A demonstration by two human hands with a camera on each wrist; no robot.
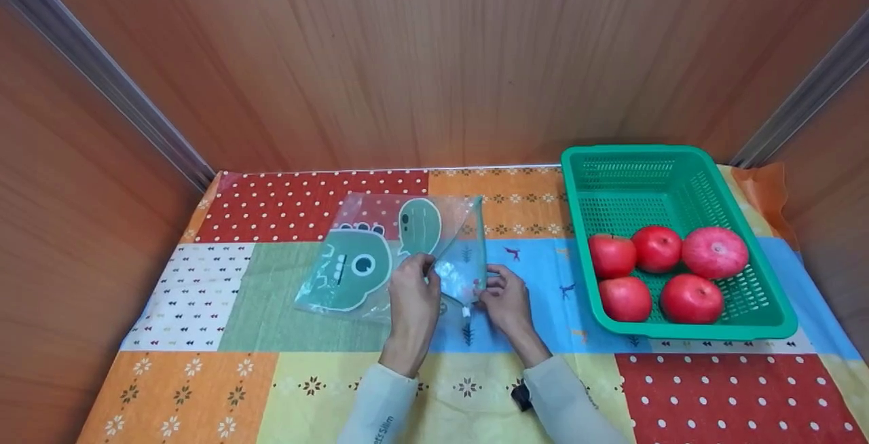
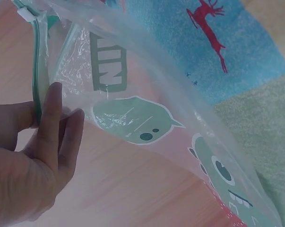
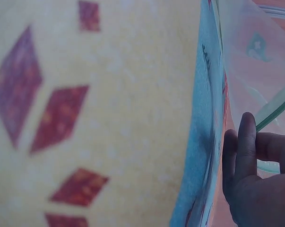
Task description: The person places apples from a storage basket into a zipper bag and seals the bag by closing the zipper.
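A clear zip bag (image 1: 360,271) printed with green cartoon dinosaurs lies on the patchwork cloth, its zip end turned to the right. My left hand (image 1: 413,298) pinches one side of the bag's mouth between thumb and fingers. On the opposite side, my right hand (image 1: 508,300) grips the green-edged rim. The mouth stands parted between the two hands. A white zip slider (image 1: 466,311) sits at the near corner; the left wrist view also shows this slider (image 2: 26,14). In the right wrist view, the fingers (image 3: 246,142) are at the green zip strip (image 3: 274,109).
To the right stands a green plastic basket (image 1: 576,227) with several red, apple-like fruits (image 1: 691,299) in its near half. Wooden panels (image 1: 434,57) enclose the back and sides. A small black object (image 1: 521,397) is by the right sleeve.
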